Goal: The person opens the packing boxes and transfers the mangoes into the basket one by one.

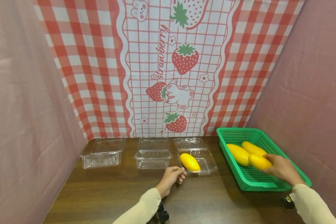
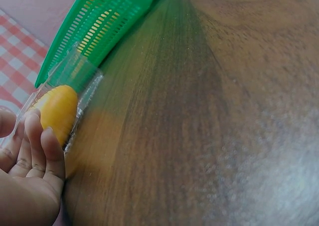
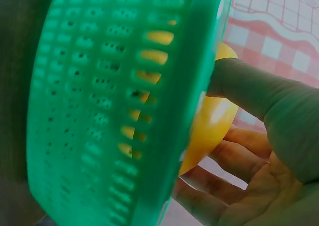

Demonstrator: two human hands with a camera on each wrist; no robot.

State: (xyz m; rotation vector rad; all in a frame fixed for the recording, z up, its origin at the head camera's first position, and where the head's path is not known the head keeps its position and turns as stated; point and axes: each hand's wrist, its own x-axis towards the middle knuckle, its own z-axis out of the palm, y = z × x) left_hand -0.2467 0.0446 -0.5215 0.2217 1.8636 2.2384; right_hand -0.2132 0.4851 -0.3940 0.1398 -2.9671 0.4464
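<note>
My right hand (image 1: 282, 169) grips a yellow mango (image 1: 259, 162) over the green basket (image 1: 280, 185), thumb on one side and fingers on the other. Two more mangoes, a large one (image 1: 238, 154) and one behind it (image 1: 253, 148), lie in the basket. In the right wrist view, the basket wall (image 3: 99, 111) partly hides the held mango (image 3: 212, 129). My left hand (image 1: 170, 180) pinches the front left corner of an open clear plastic container (image 1: 210, 160), its other fingers loosely curled. A single mango (image 1: 189, 162) lies inside that container, also seen in the left wrist view (image 2: 60, 111).
Two more clear containers with raised lids, one in the middle (image 1: 152, 163) and one at the left (image 1: 100, 160), stand along the back of the brown wooden table (image 1: 114, 189). Behind them hangs a red checked strawberry cloth (image 1: 100, 68). Pink drapes (image 1: 310, 93) flank both sides.
</note>
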